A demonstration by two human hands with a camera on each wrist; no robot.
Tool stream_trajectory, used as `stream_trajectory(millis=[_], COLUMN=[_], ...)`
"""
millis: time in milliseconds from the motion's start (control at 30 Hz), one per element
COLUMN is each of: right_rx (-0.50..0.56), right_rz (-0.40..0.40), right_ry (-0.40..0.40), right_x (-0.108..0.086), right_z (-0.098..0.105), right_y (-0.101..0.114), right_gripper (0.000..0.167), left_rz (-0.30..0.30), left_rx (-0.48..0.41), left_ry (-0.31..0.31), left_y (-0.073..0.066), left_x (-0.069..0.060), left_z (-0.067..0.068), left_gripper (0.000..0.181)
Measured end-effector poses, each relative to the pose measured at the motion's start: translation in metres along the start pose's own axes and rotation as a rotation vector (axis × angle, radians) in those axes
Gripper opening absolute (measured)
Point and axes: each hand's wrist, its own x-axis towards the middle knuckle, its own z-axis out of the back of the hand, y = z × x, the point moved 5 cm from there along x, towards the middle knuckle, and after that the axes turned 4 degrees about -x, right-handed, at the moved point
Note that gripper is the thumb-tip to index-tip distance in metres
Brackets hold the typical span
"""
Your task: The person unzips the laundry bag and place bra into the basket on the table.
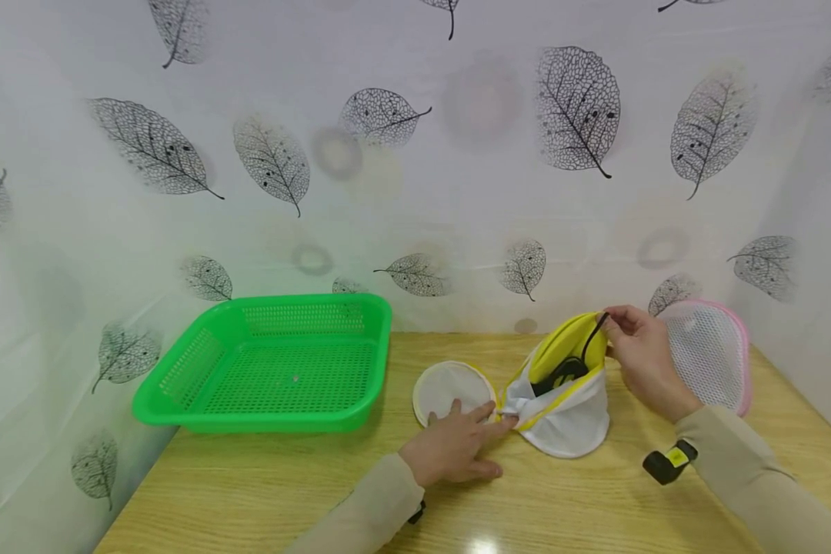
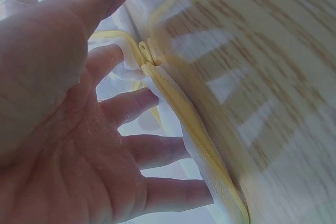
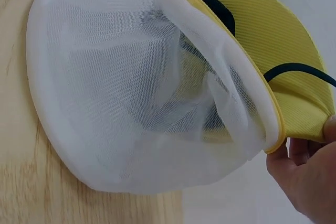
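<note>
Pinching yellow fabric (image 3: 273,30) with right hand (image 1: 640,358); spreading left hand (image 1: 453,442) against mesh bag (image 3: 100,77); likely handling light, floppy; gripping best at zipped rim (image 3: 277,116).

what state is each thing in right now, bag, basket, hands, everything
White mesh bag: mouth open
Black item: in the bag's mouth
Yellow ribbed fabric: partly covered by white mesh
Round white piece: lying on the table
Green basket: upright, open-topped
Left hand: fingers spread, touching white fabric
Right hand: pinching the yellow fabric's edge
Pink-rimmed mesh item: partly hidden, open or closed unclear
</note>
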Motion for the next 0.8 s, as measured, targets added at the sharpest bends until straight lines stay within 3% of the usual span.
stream_trajectory(millis=[133, 267, 333, 467, 567, 667, 800], right_rx=[0.082, 0.146, 0.037, -0.329, -0.463, -0.495, -0.472], right_rz=[-0.072, -0.057, 0.026, 0.3, 0.463, 0.514, 0.467], right_ry=[0.016, 0.021, 0.022, 0.002, 0.007, 0.027, 0.047], right_x=[0.0, 0.0, 0.0, -0.002, -0.002, 0.0, 0.003], right_z=[0.001, 0.003, 0.005, 0.007, 0.008, 0.009, 0.012], right_y=[-0.005, -0.006, -0.001, 0.022, 0.039, 0.046, 0.045], right_gripper=[0.014, 0.012, 0.015, 0.016, 0.012, 0.013, 0.015], left_rz=[0.001, -0.002, -0.004, -0.005, 0.001, 0.008, 0.009], left_rx=[0.007, 0.009, 0.005, -0.005, 0.001, 0.009, -0.011], left_ry=[0.0, 0.001, 0.002, 0.008, 0.013, 0.017, 0.022], left_y=[-0.001, -0.002, -0.002, -0.001, -0.001, 0.0, -0.001], left_x=[0.0, 0.0, 0.0, 0.0, 0.0, 0.001, 0.0], left_z=[0.0, 0.001, 0.001, 0.001, 0.002, 0.002, 0.001], left_gripper=[0.074, 0.073, 0.073, 0.073, 0.073, 0.073, 0.074])
